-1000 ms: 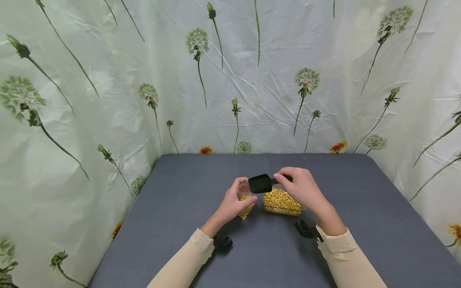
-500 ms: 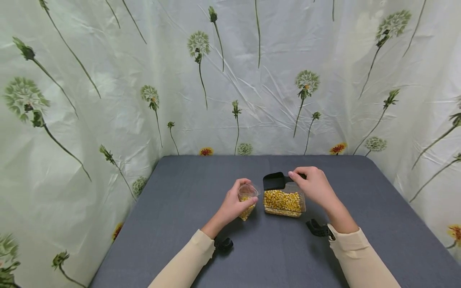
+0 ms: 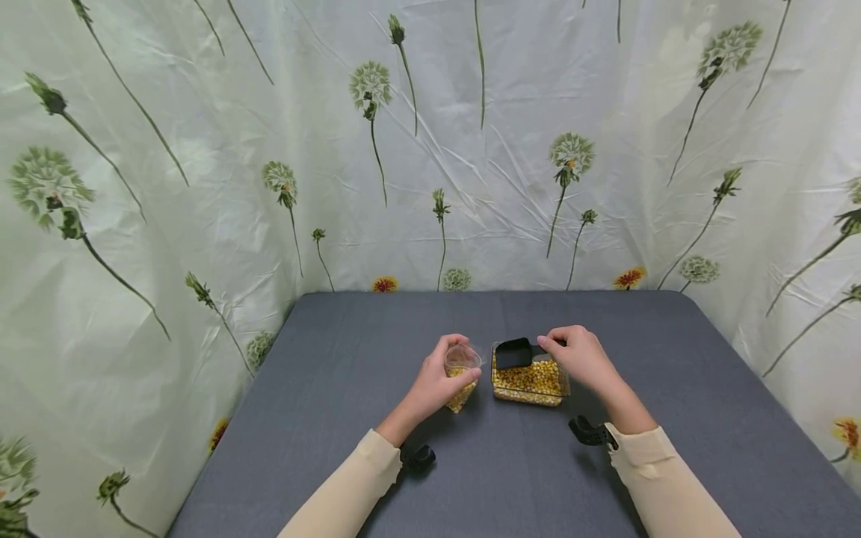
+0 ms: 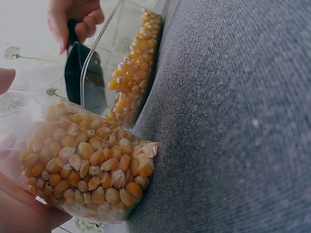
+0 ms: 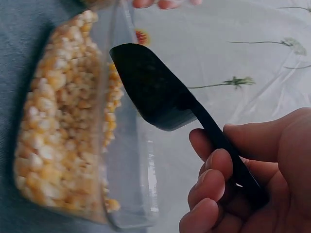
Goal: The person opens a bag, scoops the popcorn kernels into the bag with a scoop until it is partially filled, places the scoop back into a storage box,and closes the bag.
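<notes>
My left hand [image 3: 430, 385] grips a clear plastic bag [image 4: 90, 165] of yellow corn kernels around its upper part, the mouth facing up. In the left wrist view the bag's lower corner meets the grey cloth. My right hand [image 3: 584, 360] holds a black scoop [image 3: 514, 353] by its handle, fingers curled round it. The scoop's bowl hangs over the left back part of a clear plastic container [image 5: 129, 194], close above the corn kernels [image 3: 534, 379] in it. No kernels show in the bowl. The container stands just right of the bag.
A grey cloth-covered table [image 3: 377, 329] lies under everything. Behind and at the sides hangs a pale curtain [image 3: 498, 172] with dandelion prints. Black straps [image 3: 592, 431] sit at both wrists, below the beige sleeves.
My right hand has carried the scoop from beside the bag's mouth rightward over the container, then lowered it toward the kernels. The left hand and bag have stayed nearly still.
</notes>
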`<state>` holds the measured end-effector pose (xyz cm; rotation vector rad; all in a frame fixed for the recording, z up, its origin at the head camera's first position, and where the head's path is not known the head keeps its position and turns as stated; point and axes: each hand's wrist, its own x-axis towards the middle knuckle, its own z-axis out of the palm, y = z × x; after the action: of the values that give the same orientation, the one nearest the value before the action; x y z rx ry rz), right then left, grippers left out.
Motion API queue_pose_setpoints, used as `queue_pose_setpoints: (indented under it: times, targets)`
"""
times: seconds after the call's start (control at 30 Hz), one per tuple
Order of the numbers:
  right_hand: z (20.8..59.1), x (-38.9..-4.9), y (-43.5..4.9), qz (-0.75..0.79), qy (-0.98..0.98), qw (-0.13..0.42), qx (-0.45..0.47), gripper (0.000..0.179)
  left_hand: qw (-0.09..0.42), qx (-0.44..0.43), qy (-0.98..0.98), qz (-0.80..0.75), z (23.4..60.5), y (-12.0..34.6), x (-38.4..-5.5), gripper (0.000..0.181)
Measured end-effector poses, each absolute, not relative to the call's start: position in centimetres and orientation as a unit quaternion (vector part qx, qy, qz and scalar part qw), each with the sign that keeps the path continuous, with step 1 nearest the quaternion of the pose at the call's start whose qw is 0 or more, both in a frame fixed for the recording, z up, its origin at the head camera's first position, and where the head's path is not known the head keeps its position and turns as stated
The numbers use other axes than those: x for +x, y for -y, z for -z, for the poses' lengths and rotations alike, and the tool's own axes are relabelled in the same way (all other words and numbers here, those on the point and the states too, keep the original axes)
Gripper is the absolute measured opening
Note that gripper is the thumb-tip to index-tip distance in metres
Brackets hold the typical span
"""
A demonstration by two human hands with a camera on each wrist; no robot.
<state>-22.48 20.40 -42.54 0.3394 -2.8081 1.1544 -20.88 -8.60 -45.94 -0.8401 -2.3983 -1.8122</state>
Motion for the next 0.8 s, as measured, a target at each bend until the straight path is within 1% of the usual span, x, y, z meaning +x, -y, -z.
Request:
queue_pose_setpoints:
  times: [0.17,0.4,0.63,0.7,0.8]
  targets:
    - [43.4,-22.8,-20.5,-0.373,0.922,0.030,0.097,0.046,0.007,-0.268,0.769,0.580,46.1,8.5,-21.0,0.049]
    - [43.8,-22.3,-20.8,-0.342,0.937,0.006,0.077,0.047,0.012,-0.256,0.776,0.577,46.2,8.5,-21.0,0.051]
    - [43.7,-21.7,-21.3,-0.308,0.951,-0.002,0.041,0.032,0.008,-0.256,0.773,0.580,45.9,8.5,-20.8,0.049]
    - [43.9,-21.7,-21.5,-0.297,0.955,-0.004,0.022,0.035,0.007,-0.255,0.772,0.582,45.8,8.4,-20.8,0.049]
    - [44.0,-21.7,-21.5,-0.283,0.959,-0.010,-0.008,0.045,0.007,-0.252,0.771,0.584,45.8,8.4,-20.8,0.048]
